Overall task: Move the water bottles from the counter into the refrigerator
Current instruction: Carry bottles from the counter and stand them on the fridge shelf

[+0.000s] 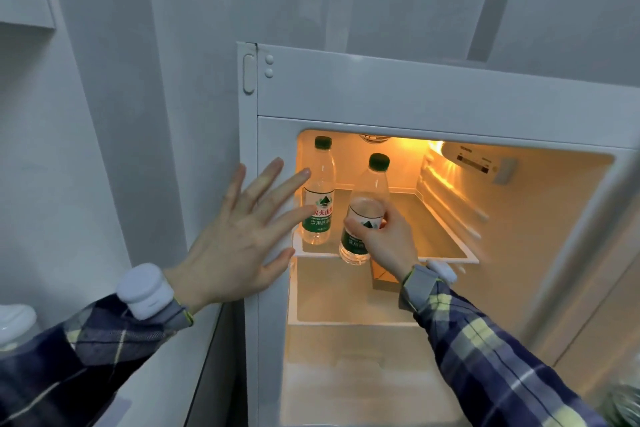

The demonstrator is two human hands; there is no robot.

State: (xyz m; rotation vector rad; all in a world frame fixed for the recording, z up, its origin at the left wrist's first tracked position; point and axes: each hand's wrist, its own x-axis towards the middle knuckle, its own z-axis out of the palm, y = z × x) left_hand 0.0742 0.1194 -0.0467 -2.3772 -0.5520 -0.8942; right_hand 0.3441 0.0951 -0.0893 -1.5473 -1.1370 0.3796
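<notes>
The small white refrigerator (433, 97) stands open and lit inside. One clear water bottle (320, 180) with a green cap and green label stands upright at the left of the upper shelf (446, 236). My right hand (388, 239) is shut on a second, similar bottle (372, 184), held upright at the shelf's front edge; its base overhangs the edge. My left hand (239, 236) is open with fingers spread, over the fridge's left frame, its fingertips in front of the standing bottle.
A brown carton (382, 276) sits on the lower shelf under my right wrist. The grey wall (121, 114) lies left of the fridge. A white rounded object (14, 319) shows at the left edge. The open fridge door (588, 288) stands to the right.
</notes>
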